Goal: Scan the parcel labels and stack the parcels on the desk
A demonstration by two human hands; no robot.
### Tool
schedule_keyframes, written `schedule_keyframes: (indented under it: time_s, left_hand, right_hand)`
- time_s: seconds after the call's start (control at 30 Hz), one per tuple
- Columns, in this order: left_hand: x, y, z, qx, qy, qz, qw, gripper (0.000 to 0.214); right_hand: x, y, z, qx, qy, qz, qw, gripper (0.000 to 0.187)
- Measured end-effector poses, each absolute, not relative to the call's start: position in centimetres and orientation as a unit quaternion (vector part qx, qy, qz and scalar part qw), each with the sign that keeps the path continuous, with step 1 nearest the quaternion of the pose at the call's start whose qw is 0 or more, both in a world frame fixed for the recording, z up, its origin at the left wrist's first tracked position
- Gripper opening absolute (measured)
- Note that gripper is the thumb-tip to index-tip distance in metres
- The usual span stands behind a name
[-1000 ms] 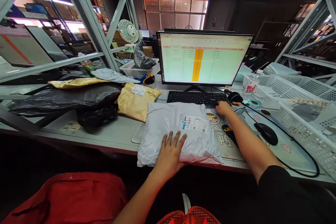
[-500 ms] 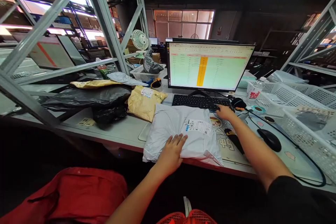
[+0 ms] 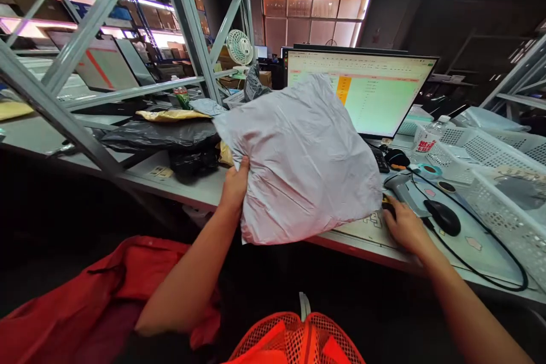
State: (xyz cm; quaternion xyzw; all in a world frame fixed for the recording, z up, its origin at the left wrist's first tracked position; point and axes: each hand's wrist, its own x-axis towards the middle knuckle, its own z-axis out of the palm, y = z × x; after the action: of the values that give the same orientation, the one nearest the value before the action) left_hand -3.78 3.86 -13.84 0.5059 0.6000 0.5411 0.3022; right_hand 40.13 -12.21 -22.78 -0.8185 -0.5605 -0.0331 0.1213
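Item: grey poly mailer [image 3: 298, 159], soft and crinkled, centre of frame, lifted clear of the desk [image 3: 200, 196] and tilted so its plain back faces the camera; no label shows on this side. Left hand [image 3: 234, 186], just left of centre: clamped on the mailer's left edge, thumb on the near face, the other fingers hidden behind it. Right hand [image 3: 405, 227], lower right: resting on the desk mat at the grip of a grey handheld scanner [image 3: 403, 190], fingers curled toward the handle; whether they are actually closed on it cannot be told, as the mailer's corner covers that spot. Surroundings: monitor [image 3: 384, 96] with a green spreadsheet behind the mailer, upper centre; black mouse [image 3: 443, 217] and its cable just right of the scanner; white mesh baskets [image 3: 482, 153] along the right edge; black bags [image 3: 162, 136] and yellow padded envelopes [image 3: 173, 115] stacked at centre left; small white fan [image 3: 239, 48] and grey shelf uprights [image 3: 187, 23] at upper left; red cloth [image 3: 106, 296] and orange mesh [image 3: 294, 341] along the bottom. Handling note: a one-edge pinch lets a limp bag sag and fold, so a firm grip well in from the edge should hold the faces flat; the printed side would best be turned toward the scanner and kept taut and steady, clear of the monitor and keyboard.
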Motion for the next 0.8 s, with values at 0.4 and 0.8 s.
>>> schedule_keyframes:
  time_s: [0.4, 0.8]
  left_hand:
    - [0.4, 4.8, -17.2, 0.852, 0.485, 0.191, 0.042, 0.065]
    - [2.2, 5.7, -19.3, 0.860, 0.466, 0.207, 0.026, 0.026]
  right_hand:
    - [37.2, -10.2, -16.6, -0.699, -0.616, 0.018, 0.362, 0.065]
    - [35.4, -7.0, -14.6, -0.571, -0.440, 0.131, 0.680, 0.052]
